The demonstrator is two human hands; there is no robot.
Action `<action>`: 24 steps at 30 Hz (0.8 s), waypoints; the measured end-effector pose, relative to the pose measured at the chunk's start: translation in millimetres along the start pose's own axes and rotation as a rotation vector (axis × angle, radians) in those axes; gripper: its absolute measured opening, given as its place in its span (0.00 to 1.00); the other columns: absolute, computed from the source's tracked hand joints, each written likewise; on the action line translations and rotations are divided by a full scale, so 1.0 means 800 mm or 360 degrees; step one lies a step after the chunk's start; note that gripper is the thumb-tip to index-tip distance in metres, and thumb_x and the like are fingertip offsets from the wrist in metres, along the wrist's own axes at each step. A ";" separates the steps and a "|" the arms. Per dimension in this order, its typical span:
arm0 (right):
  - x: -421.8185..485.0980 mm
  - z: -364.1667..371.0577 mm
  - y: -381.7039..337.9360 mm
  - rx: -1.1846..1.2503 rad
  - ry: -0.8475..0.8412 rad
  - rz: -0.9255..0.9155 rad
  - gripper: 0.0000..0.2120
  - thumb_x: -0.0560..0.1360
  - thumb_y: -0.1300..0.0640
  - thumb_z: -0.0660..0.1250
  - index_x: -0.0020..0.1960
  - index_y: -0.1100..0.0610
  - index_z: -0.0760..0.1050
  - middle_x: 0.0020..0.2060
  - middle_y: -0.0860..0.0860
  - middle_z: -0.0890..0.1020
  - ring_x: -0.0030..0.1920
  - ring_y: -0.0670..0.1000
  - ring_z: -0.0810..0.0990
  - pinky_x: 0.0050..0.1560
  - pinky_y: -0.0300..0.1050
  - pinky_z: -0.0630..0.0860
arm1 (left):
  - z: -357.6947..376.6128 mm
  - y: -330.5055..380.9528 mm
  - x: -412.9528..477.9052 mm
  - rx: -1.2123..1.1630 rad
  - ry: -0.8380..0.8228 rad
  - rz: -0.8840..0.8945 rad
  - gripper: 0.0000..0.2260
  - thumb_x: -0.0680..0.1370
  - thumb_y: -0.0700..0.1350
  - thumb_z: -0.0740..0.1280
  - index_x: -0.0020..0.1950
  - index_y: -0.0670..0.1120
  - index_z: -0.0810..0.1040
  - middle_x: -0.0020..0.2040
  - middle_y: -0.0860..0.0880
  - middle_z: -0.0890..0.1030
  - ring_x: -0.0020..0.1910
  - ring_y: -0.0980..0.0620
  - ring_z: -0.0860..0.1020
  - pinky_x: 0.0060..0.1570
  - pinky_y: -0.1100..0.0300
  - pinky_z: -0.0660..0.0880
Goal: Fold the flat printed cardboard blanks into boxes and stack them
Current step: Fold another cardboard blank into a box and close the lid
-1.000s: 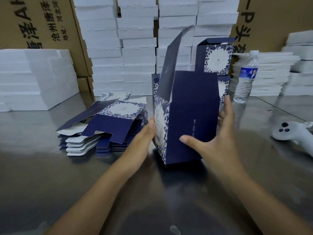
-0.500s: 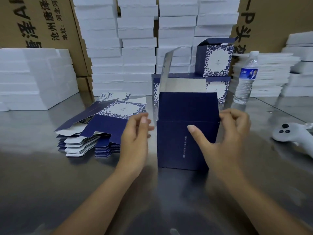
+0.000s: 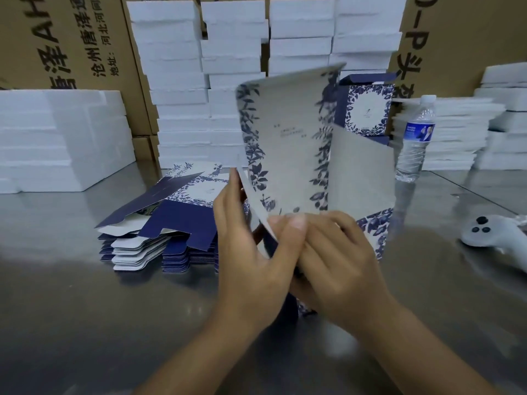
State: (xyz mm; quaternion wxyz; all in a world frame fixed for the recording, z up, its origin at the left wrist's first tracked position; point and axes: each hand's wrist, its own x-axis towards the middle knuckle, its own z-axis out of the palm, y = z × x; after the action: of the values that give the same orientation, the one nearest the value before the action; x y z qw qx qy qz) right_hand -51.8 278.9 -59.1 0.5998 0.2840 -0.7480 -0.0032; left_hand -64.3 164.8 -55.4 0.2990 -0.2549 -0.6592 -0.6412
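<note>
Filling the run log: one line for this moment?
left hand, right hand: hold half-folded box, flaps open | flat blanks: piled left | finished boxes: stacked behind

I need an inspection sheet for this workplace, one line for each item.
Surface: steel table, reflective.
Job's things: half-folded box held upright, blurred; blanks stacked left of it; finished boxes stacked behind.
Clutter: bottle and controller at right.
Grippers: left hand pinches the box's edge; right hand grips its lower part.
Cables: nothing seen.
Surroundings: foam slabs and cartons stacked behind.
</note>
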 end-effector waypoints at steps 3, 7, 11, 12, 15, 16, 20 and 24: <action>0.000 0.000 -0.007 0.0015 -0.0015 -0.0047 0.10 0.75 0.58 0.67 0.49 0.63 0.83 0.47 0.54 0.84 0.48 0.52 0.83 0.49 0.44 0.73 | 0.001 -0.003 0.001 -0.0073 0.0088 0.0147 0.21 0.79 0.49 0.57 0.72 0.57 0.62 0.71 0.51 0.67 0.70 0.55 0.67 0.69 0.52 0.67; 0.001 -0.011 -0.015 0.0267 -0.0483 0.0281 0.13 0.77 0.58 0.60 0.52 0.59 0.81 0.54 0.54 0.82 0.45 0.54 0.82 0.43 0.47 0.78 | 0.001 -0.016 0.002 -0.0005 0.0082 0.0154 0.18 0.82 0.48 0.52 0.71 0.62 0.60 0.73 0.51 0.67 0.73 0.56 0.63 0.70 0.52 0.61; 0.025 -0.023 -0.013 0.0378 -0.1008 0.0953 0.14 0.78 0.50 0.53 0.51 0.50 0.76 0.59 0.47 0.76 0.51 0.52 0.79 0.46 0.47 0.76 | 0.004 -0.020 -0.001 -0.0012 -0.0024 0.0100 0.20 0.81 0.54 0.50 0.70 0.73 0.54 0.74 0.63 0.61 0.74 0.61 0.58 0.73 0.55 0.58; 0.032 -0.020 -0.007 0.0406 -0.1157 0.1059 0.13 0.78 0.50 0.52 0.51 0.51 0.75 0.57 0.48 0.75 0.54 0.53 0.77 0.50 0.49 0.75 | 0.005 -0.019 -0.003 0.0004 -0.0066 0.0112 0.21 0.81 0.54 0.50 0.70 0.74 0.52 0.74 0.65 0.60 0.74 0.62 0.57 0.73 0.58 0.56; 0.051 0.004 0.019 0.0404 -0.1710 0.1045 0.09 0.76 0.49 0.54 0.44 0.53 0.69 0.53 0.56 0.77 0.55 0.60 0.75 0.55 0.53 0.74 | 0.008 -0.014 -0.008 0.0027 -0.0200 0.0119 0.21 0.81 0.55 0.50 0.70 0.75 0.50 0.74 0.67 0.57 0.75 0.63 0.55 0.72 0.66 0.53; 0.057 0.013 0.027 0.0382 -0.1883 0.0999 0.08 0.75 0.48 0.56 0.43 0.51 0.68 0.53 0.56 0.78 0.53 0.60 0.75 0.55 0.53 0.74 | 0.009 -0.013 -0.009 0.0031 -0.0228 0.0113 0.21 0.80 0.56 0.50 0.70 0.75 0.50 0.74 0.67 0.57 0.74 0.64 0.55 0.72 0.66 0.53; 0.068 0.032 0.045 0.0471 -0.2202 0.1012 0.09 0.78 0.51 0.57 0.40 0.51 0.66 0.47 0.53 0.77 0.44 0.52 0.72 0.47 0.45 0.70 | 0.010 -0.007 -0.009 0.0013 -0.0276 0.0060 0.19 0.82 0.56 0.50 0.71 0.70 0.51 0.74 0.66 0.58 0.74 0.65 0.55 0.70 0.71 0.53; 0.066 0.038 0.046 0.0467 -0.2161 0.1062 0.11 0.78 0.54 0.59 0.37 0.52 0.66 0.51 0.56 0.80 0.40 0.50 0.70 0.42 0.41 0.65 | 0.006 -0.002 -0.009 -0.0050 -0.0303 -0.0084 0.23 0.78 0.59 0.50 0.72 0.62 0.54 0.73 0.53 0.67 0.72 0.57 0.65 0.69 0.53 0.63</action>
State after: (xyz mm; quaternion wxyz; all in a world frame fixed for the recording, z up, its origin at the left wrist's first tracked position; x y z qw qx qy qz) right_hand -100.8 277.0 -7.2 -0.0653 0.0557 -0.9909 0.1034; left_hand -61.0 170.0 -61.7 0.2138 -0.3019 -0.6809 -0.6320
